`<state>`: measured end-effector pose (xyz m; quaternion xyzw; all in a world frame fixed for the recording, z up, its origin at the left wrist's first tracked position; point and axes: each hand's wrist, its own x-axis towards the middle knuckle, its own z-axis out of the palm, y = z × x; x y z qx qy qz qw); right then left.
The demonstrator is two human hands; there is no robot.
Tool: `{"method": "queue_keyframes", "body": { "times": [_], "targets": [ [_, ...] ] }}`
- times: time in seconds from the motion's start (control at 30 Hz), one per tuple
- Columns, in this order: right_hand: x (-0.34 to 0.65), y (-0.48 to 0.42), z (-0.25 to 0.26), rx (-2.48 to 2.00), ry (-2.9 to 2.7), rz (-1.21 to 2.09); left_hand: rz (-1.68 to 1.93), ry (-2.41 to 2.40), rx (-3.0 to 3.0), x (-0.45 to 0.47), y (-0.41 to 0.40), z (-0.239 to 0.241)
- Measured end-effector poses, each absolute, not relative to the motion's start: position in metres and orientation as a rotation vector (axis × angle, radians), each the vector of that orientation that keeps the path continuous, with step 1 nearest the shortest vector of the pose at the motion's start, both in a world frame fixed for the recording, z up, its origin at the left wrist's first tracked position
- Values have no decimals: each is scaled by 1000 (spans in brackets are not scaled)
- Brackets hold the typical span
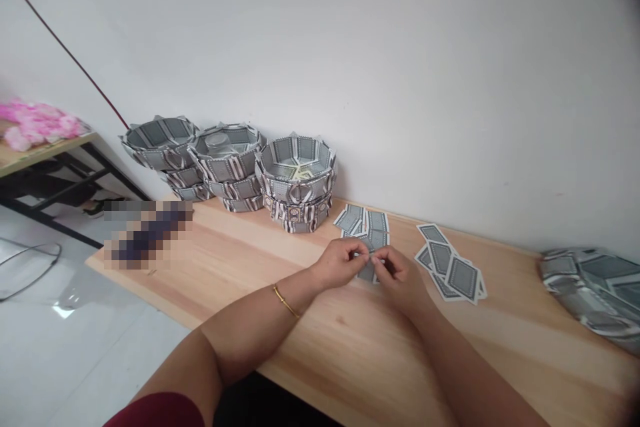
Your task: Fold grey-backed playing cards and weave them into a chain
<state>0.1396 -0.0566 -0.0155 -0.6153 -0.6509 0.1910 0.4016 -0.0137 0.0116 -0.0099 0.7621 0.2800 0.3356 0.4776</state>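
Observation:
Both of my hands meet over a wooden table (350, 347) near its back edge. My left hand (341, 262) and my right hand (395, 275) pinch the same grey-backed playing card (369, 261), fingers closed on it. Under and behind them lies a small spread of cards (361, 221). A second loose pile of cards (453, 268) sits just right of my right hand. A thin gold bangle (285, 300) circles my left wrist.
Three stacks of bowls folded from cards (295, 177) stand against the white wall at the back left. Another folded card piece (595, 290) lies at the table's right end. A blurred dark object (147, 233) rests at the left edge. A side table with pink flowers (37, 123) stands far left.

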Motion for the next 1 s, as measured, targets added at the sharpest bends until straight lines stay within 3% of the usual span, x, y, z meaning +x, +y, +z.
{"method": "queue_keyframes", "body": {
  "times": [0.67, 1.0],
  "targets": [
    [141, -57, -10, -1546, -1396, 602, 794, 838, 1638, -11, 12, -8],
    [145, -55, -16, -1558, -1269, 563, 758, 662, 1392, -13, 19, -13]
  ]
}}
